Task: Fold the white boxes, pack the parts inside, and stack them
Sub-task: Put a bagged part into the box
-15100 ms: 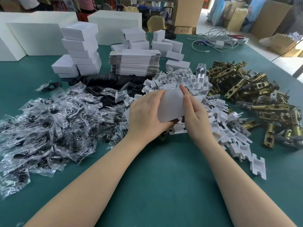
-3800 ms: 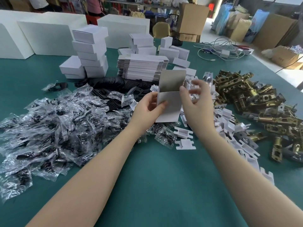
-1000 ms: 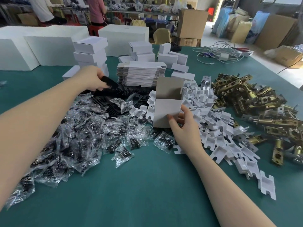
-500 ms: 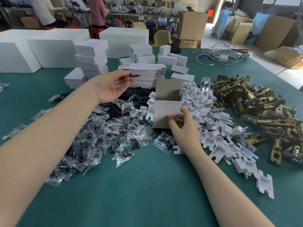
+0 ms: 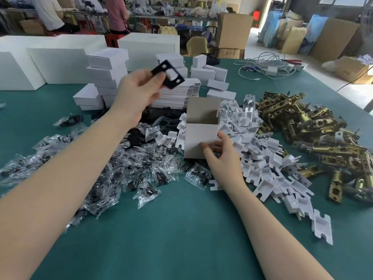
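Since half a second ago, the black plate has been lifted by the pinching left hand toward the open box (apparently steadied upright by the right hand); packing follows.

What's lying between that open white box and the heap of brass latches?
In the head view, a heap of white card inserts fills the stretch between the open box and the brass latches.

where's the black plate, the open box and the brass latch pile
black plate (image 5: 175,82): head view, lower right end by the screw hole
open box (image 5: 198,141): head view, front wall
brass latches (image 5: 314,130): head view, middle of the pile
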`<state>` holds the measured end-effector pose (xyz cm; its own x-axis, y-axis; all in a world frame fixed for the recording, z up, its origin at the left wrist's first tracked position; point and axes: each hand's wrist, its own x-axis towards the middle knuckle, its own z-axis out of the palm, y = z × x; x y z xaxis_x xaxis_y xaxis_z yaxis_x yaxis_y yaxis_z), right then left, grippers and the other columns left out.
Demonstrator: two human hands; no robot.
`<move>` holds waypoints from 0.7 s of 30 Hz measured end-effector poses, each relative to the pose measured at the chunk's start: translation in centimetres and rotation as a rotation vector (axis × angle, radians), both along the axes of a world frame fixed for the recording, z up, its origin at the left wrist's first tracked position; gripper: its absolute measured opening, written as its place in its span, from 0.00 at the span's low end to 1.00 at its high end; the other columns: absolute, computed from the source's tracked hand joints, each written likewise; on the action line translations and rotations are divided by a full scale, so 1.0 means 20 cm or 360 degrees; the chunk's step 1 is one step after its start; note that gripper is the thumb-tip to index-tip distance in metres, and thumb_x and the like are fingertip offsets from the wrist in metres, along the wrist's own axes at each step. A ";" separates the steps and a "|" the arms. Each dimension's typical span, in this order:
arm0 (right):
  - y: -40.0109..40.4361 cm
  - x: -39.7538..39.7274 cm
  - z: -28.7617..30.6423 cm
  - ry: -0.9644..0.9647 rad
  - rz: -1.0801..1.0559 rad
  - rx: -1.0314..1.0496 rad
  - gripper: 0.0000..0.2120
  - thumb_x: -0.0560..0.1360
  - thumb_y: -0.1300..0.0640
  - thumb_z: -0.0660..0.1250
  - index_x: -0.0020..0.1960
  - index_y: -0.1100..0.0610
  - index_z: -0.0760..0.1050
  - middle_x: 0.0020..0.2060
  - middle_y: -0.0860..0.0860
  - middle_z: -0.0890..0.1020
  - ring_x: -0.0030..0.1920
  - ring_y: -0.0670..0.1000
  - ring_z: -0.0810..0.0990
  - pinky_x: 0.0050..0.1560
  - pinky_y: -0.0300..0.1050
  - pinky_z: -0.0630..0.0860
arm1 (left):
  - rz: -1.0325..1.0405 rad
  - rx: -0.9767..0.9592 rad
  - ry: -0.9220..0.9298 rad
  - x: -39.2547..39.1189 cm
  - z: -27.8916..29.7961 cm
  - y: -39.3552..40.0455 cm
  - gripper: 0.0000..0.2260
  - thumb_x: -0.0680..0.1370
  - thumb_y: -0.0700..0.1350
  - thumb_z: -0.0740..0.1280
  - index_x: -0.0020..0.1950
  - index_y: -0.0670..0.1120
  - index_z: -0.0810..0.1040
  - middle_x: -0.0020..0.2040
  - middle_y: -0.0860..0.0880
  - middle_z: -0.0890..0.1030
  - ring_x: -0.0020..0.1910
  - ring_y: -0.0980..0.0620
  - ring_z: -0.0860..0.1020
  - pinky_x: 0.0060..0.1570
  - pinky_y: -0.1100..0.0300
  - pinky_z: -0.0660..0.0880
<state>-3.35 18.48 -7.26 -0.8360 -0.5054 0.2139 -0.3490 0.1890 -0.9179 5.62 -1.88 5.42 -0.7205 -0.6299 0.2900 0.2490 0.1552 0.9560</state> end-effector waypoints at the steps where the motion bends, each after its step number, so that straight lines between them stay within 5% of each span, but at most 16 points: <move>1: 0.00 0.00 0.00 -0.0001 0.0002 -0.0008 0.23 0.79 0.50 0.68 0.72 0.48 0.66 0.49 0.38 0.77 0.48 0.35 0.77 0.41 0.27 0.73 | -0.0040 -0.0251 0.0022 0.00 0.05 0.04 0.02 0.79 0.43 0.68 0.50 0.49 0.80 0.44 0.55 0.85 0.48 0.59 0.83 0.50 0.62 0.79; 5: 0.00 0.01 0.00 -0.0007 0.0014 -0.0038 0.22 0.79 0.51 0.67 0.71 0.48 0.67 0.48 0.39 0.78 0.47 0.32 0.76 0.39 0.27 0.73 | -0.0248 -0.1515 -0.0340 -0.04 0.18 0.18 0.09 0.80 0.40 0.67 0.57 0.50 0.82 0.47 0.55 0.82 0.42 0.64 0.79 0.49 0.73 0.72; 7: 0.01 0.01 0.00 -0.0004 0.0015 -0.0050 0.22 0.79 0.51 0.67 0.71 0.48 0.67 0.48 0.38 0.77 0.46 0.31 0.76 0.37 0.26 0.72 | -0.0296 -0.1875 -0.0478 -0.08 0.20 0.25 0.10 0.80 0.40 0.67 0.59 0.49 0.83 0.47 0.56 0.80 0.38 0.66 0.74 0.44 0.79 0.65; 13: 0.01 0.01 0.01 0.0005 0.0026 -0.0054 0.21 0.79 0.50 0.67 0.71 0.46 0.68 0.51 0.38 0.78 0.49 0.35 0.77 0.38 0.26 0.72 | -0.0473 -0.2052 -0.0883 -0.17 0.20 0.30 0.10 0.79 0.43 0.68 0.59 0.52 0.83 0.52 0.53 0.84 0.41 0.61 0.76 0.43 0.67 0.70; 16: 0.01 0.01 0.01 0.0028 0.0037 -0.0060 0.19 0.79 0.50 0.67 0.68 0.44 0.69 0.49 0.37 0.78 0.48 0.34 0.76 0.38 0.26 0.72 | -0.0598 -0.1944 -0.0962 -0.19 0.22 0.29 0.10 0.79 0.43 0.69 0.58 0.53 0.83 0.51 0.55 0.83 0.41 0.67 0.76 0.45 0.72 0.71; 21: 0.01 0.01 0.01 0.0010 0.0053 -0.0091 0.17 0.79 0.50 0.67 0.66 0.42 0.69 0.48 0.38 0.79 0.48 0.34 0.77 0.38 0.27 0.72 | -0.0694 -0.1960 -0.1065 -0.23 0.25 0.30 0.10 0.80 0.44 0.67 0.60 0.52 0.83 0.54 0.55 0.84 0.50 0.56 0.80 0.54 0.61 0.76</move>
